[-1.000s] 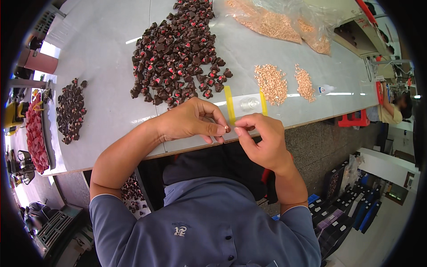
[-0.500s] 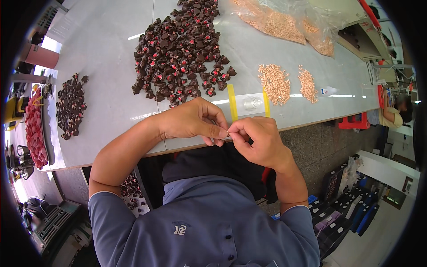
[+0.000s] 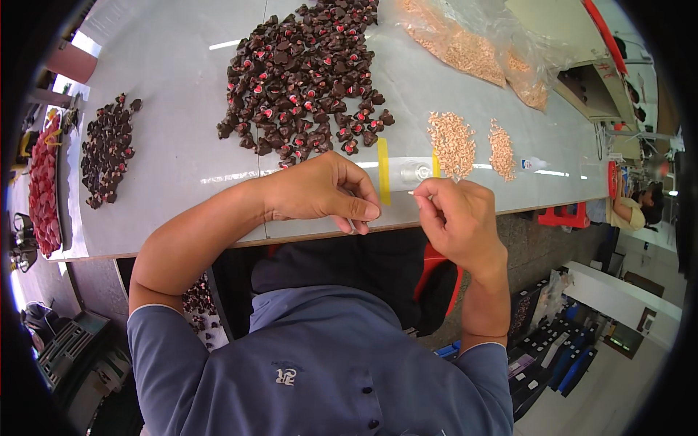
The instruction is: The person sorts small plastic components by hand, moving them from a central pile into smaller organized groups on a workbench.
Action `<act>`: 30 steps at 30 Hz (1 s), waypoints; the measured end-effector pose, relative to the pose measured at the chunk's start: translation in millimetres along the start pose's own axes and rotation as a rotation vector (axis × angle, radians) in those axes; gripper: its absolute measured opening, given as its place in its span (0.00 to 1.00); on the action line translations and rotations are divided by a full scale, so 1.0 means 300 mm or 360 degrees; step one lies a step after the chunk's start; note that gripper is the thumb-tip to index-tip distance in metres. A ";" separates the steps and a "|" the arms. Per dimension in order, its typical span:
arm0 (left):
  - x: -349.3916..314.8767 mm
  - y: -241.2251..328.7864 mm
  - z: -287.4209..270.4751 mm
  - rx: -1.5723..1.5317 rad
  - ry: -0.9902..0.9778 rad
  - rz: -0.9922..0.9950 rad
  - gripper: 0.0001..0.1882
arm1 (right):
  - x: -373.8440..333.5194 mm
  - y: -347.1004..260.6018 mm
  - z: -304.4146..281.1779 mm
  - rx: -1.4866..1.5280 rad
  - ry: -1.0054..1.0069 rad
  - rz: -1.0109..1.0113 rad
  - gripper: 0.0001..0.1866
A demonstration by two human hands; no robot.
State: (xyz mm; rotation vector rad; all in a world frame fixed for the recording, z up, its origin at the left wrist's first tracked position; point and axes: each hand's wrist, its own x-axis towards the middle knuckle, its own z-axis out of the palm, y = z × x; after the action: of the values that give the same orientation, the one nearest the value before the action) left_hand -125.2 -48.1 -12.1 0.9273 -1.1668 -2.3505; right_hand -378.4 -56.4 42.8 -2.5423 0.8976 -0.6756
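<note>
A broad stretch of smooth grey tabletop (image 3: 167,156) separates the small dark pile (image 3: 107,156) from the large dark heap (image 3: 298,87). Near the front edge, the left hand (image 3: 327,192) curls its thumb toward the forefinger (I can't tell whether anything is gripped there). A narrow gap divides it from the right hand (image 3: 458,214), whose thumb and forefinger pinch a tiny pale sliver (image 3: 411,192), just in front of a clear, round container (image 3: 416,171).

The dark pieces look lumpy, some with round red faces; flat yellow tape (image 3: 384,174) flanks the container; the pale chips (image 3: 452,144) farther right look rough and irregular.
</note>
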 end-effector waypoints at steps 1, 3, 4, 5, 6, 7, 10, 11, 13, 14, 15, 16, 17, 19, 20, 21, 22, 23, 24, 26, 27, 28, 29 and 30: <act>0.000 -0.002 -0.002 0.0006 -0.0003 -0.0002 0.13 | 0.010 0.005 -0.025 -0.0195 -0.0081 -0.0001 0.10; -0.003 0.004 0.000 0.0038 -0.0005 0.0035 0.13 | 0.026 0.017 -0.062 -0.0495 -0.0230 0.0005 0.08; -0.006 0.006 0.001 0.0087 -0.0003 0.0061 0.12 | 0.029 0.023 -0.071 -0.0497 -0.0247 0.0000 0.08; -0.008 0.009 0.002 0.0075 -0.0004 0.0069 0.12 | 0.034 0.027 -0.077 -0.0612 -0.0337 0.0015 0.07; -0.008 0.013 0.004 0.0087 -0.0005 0.0071 0.12 | 0.038 0.031 -0.081 -0.0726 -0.0425 0.0030 0.06; -0.006 0.014 0.006 0.0101 -0.0005 0.0071 0.12 | 0.042 0.035 -0.083 -0.0729 -0.0436 0.0025 0.06; -0.006 0.011 0.004 0.0071 0.0006 0.0068 0.12 | 0.053 0.043 -0.073 -0.0789 -0.0559 0.0048 0.06; -0.007 0.007 0.002 0.0065 0.0017 0.0071 0.12 | 0.056 0.043 -0.068 -0.0851 -0.0599 0.0045 0.06; -0.005 -0.006 -0.002 -0.0025 -0.0009 0.0093 0.12 | 0.062 0.042 -0.059 -0.0908 -0.0642 0.0031 0.06; -0.001 -0.010 -0.004 -0.0029 -0.0006 0.0095 0.12 | 0.061 0.042 -0.057 -0.0920 -0.0645 0.0038 0.05; 0.004 -0.012 -0.004 -0.0033 -0.0007 0.0101 0.13 | 0.060 0.043 -0.055 -0.0932 -0.0647 0.0046 0.05; 0.006 -0.014 -0.005 -0.0037 -0.0008 0.0108 0.13 | 0.058 0.046 -0.053 -0.0932 -0.0649 0.0042 0.05; 0.005 -0.014 -0.006 -0.0038 -0.0006 0.0108 0.13 | 0.055 0.050 -0.051 -0.0930 -0.0649 0.0048 0.05; 0.006 -0.013 -0.005 -0.0027 -0.0019 0.0117 0.14 | 0.052 0.051 -0.051 -0.0928 -0.0648 0.0053 0.05; 0.005 -0.011 -0.005 -0.0025 -0.0019 0.0118 0.14 | 0.054 0.049 -0.052 -0.0929 -0.0625 0.0042 0.05; 0.004 -0.010 -0.004 -0.0029 -0.0008 0.0109 0.14 | 0.056 0.047 -0.054 -0.0932 -0.0603 0.0031 0.06; 0.004 -0.009 -0.003 -0.0034 0.0002 0.0102 0.14 | 0.059 0.038 -0.058 -0.0935 -0.0603 0.0033 0.06; 0.003 -0.012 -0.007 -0.0032 0.0000 0.0102 0.14 | 0.064 0.021 -0.059 -0.0787 -0.0470 0.0013 0.06; 0.004 -0.020 -0.011 -0.0064 0.0005 0.0104 0.14 | 0.065 0.006 -0.055 -0.0640 -0.0339 -0.0007 0.06; 0.004 -0.017 -0.011 -0.0079 0.0010 0.0098 0.14 | 0.041 -0.013 -0.029 -0.0376 -0.0268 0.0032 0.07; 0.002 -0.009 -0.006 -0.0074 0.0012 0.0090 0.14 | 0.026 -0.019 -0.014 -0.0107 -0.0196 0.0064 0.09; 0.001 -0.002 -0.001 -0.0071 0.0015 0.0082 0.14 | 0.015 -0.026 0.003 -0.0101 -0.0177 0.0067 0.09; 0.002 -0.002 -0.003 -0.0061 0.0005 0.0079 0.14 | 0.009 -0.038 0.026 -0.0011 -0.0134 0.0086 0.09; 0.004 -0.004 -0.004 -0.0068 0.0011 0.0084 0.15 | 0.006 -0.046 0.043 0.0080 -0.0090 0.0104 0.10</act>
State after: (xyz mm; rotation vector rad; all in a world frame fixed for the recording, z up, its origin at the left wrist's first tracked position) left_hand -125.2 -48.8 -14.2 0.8792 -1.1205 -2.3194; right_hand -363.4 -45.2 39.4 -2.4638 0.9284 -0.5959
